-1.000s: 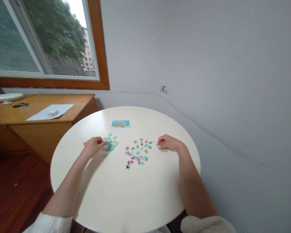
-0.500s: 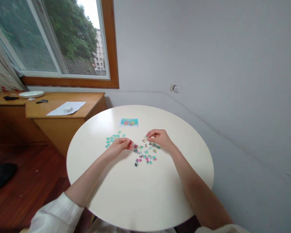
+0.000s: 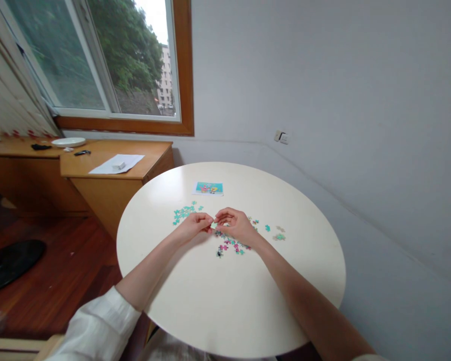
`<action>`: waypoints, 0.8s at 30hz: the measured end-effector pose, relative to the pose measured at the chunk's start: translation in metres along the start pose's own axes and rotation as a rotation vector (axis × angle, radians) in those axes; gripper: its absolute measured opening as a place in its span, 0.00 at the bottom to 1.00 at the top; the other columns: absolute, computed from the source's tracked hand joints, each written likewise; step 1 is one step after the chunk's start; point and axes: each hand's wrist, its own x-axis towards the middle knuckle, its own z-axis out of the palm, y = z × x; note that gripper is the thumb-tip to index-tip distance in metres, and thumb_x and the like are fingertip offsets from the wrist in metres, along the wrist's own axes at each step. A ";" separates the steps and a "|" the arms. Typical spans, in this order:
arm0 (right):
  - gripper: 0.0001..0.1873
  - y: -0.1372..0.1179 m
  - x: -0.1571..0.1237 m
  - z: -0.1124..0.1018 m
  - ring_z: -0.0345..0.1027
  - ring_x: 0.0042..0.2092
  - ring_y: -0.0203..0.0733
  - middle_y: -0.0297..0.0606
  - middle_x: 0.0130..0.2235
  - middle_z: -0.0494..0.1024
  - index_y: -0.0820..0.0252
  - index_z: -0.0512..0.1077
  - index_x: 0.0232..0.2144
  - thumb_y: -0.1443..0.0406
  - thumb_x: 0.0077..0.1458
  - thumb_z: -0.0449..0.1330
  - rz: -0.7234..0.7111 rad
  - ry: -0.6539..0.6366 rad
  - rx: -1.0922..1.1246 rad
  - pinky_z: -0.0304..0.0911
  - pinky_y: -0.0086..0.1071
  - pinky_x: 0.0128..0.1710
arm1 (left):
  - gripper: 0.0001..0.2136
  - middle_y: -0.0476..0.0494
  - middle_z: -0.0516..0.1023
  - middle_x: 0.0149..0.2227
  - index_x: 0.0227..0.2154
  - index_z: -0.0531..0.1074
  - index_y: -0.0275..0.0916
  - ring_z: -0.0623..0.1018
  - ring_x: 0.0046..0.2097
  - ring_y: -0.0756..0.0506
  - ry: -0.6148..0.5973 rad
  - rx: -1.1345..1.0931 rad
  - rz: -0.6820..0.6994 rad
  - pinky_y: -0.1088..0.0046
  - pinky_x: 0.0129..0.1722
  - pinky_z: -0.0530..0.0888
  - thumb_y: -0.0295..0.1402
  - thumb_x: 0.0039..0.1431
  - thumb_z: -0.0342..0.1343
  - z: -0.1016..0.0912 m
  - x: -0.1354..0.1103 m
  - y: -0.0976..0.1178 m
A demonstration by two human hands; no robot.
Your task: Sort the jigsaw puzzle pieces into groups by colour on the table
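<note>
My left hand (image 3: 193,225) is pinched closed above the table, its fingertips at a small light-green puzzle piece (image 3: 213,225). From the other side, my right hand (image 3: 236,226) comes against the same piece with thumb and fingers closed on it. Fingers partly cover the piece, so its outline is unclear. Under and around my right hand lies a pile of mixed pink, teal and dark puzzle pieces (image 3: 233,244), partly hidden. A group of teal pieces (image 3: 183,213) lies beyond my left hand.
The round white table (image 3: 225,311) carries a picture card (image 3: 209,188) at its far side. Several loose pieces (image 3: 279,236) lie to the right. A wooden desk (image 3: 108,188) with paper (image 3: 116,164) and a plate (image 3: 68,142) stands left, below the window.
My right hand has moved left and down to meet my left hand at the light-green piece. Loose pieces on the right now show. The view has shifted slightly left.
</note>
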 end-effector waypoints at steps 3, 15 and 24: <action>0.19 0.001 0.001 -0.002 0.68 0.34 0.36 0.36 0.32 0.74 0.60 0.69 0.33 0.63 0.35 0.67 -0.005 0.006 0.017 0.65 0.35 0.39 | 0.18 0.49 0.72 0.20 0.22 0.70 0.33 0.71 0.25 0.52 -0.006 -0.046 -0.020 0.75 0.31 0.67 0.44 0.34 0.65 0.000 0.000 0.002; 0.17 0.006 0.002 -0.004 0.69 0.33 0.36 0.37 0.32 0.75 0.60 0.69 0.33 0.63 0.37 0.66 -0.019 -0.011 0.039 0.65 0.33 0.38 | 0.15 0.49 0.72 0.21 0.23 0.71 0.32 0.71 0.26 0.52 -0.037 -0.003 -0.014 0.74 0.32 0.67 0.41 0.38 0.64 -0.003 0.000 0.000; 0.17 0.005 0.002 -0.003 0.70 0.34 0.37 0.38 0.32 0.76 0.61 0.70 0.32 0.60 0.38 0.66 -0.012 -0.002 0.021 0.64 0.34 0.37 | 0.13 0.49 0.72 0.22 0.25 0.71 0.33 0.70 0.26 0.52 -0.037 0.141 0.051 0.75 0.31 0.66 0.39 0.41 0.62 -0.006 0.001 -0.002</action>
